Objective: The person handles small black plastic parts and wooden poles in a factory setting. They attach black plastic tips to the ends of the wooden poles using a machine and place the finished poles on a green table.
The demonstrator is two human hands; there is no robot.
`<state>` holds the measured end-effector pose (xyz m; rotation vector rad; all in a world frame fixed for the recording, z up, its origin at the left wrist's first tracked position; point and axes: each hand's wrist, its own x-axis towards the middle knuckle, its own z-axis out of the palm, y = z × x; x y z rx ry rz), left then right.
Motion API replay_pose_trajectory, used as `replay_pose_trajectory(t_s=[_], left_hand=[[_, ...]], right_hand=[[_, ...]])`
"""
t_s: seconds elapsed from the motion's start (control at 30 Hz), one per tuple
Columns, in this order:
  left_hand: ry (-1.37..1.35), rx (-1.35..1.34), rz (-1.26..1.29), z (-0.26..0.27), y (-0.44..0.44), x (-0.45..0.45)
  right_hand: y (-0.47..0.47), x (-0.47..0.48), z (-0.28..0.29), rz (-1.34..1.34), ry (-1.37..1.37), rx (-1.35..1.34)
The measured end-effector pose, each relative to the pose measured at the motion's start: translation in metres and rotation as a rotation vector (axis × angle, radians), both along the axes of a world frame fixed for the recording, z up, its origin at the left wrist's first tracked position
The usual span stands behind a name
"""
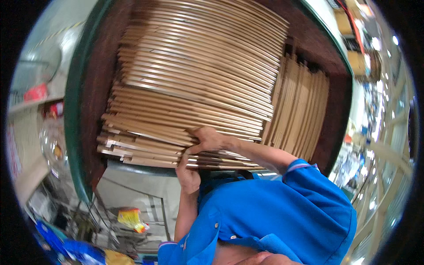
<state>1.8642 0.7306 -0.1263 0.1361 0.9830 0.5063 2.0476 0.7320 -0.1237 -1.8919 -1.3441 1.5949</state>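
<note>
Many flat brown sheets [198, 66], seemingly cardboard, stand on edge in a tightly packed row inside a large bin [77, 82] with a green rim and dark reddish-brown inner walls. My right hand [210, 139] reaches across from the right, thumb and fingers spread over several sheet edges close to me. Just below it, my left hand [188, 175] grips the nearest sheets at the bin's front side, its fingertips close to my right thumb. These nearest sheets lean unevenly, with gaps between some of them. Blur and the sheets themselves hide parts of the fingers.
A second row of brown sheets [294, 109] stands crosswise along the bin's right side. Left of the bin is a pale bench [31, 159] with a clear rounded object [54, 147]. A yellow and red packet [132, 219] lies low at the left. Stocked shelving [356, 63] stands far right.
</note>
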Motion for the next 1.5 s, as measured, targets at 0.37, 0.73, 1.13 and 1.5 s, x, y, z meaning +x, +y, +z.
replay_pose_trajectory(t_s=[0.37,0.73,1.13,1.5], left_hand=[[0.103,-0.047,0.085,0.059,-0.009,0.024],[-0.121,-0.158,0.274,0.145,-0.068,-0.038],[-0.206,-0.075,0.899,0.153,-0.205,-0.205],[-0.086,0.306,1.511,0.194,-0.358,-0.432]], right_hand=[[0.008,0.018,0.027,0.263,0.061,-0.16],[-0.031,-0.053,0.155,0.1,0.417,0.058],[-0.096,-0.264,0.174,0.613,0.41,-0.029],[-0.198,-0.578,0.232,1.242,0.339,0.071]])
